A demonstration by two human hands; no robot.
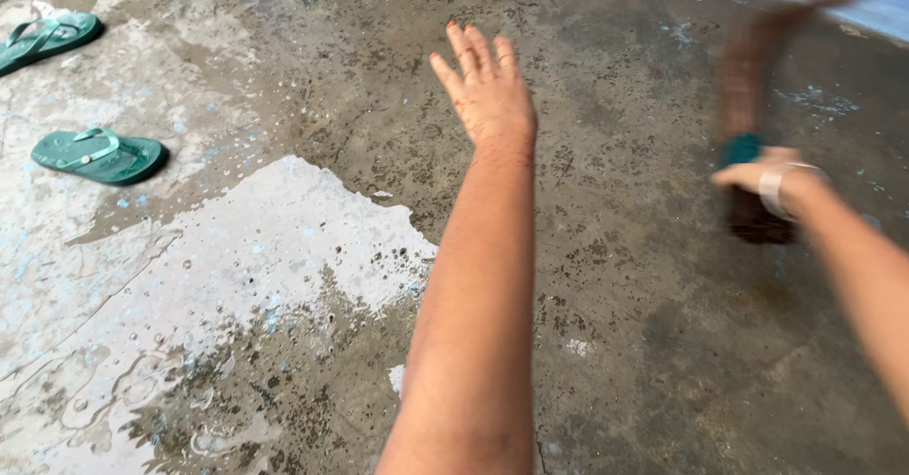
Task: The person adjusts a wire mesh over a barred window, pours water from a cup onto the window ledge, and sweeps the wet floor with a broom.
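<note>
The left hand [488, 91] is stretched out over the floor [615, 342] with its palm flat and all fingers spread wide, holding nothing. To its right, the right hand [767, 177], a pale band at its wrist, is wrapped around a brown broom [753, 77] with a teal binding; the bristles are blurred, rising above that hand toward the far wall. Below and to the left of the left hand, the wet concrete shows a pale puddle [256, 248]. Farther left lie 2 green sandals, 1 nearer [95, 156] and 1 [47, 37] beyond it, well apart from both hands.
</note>
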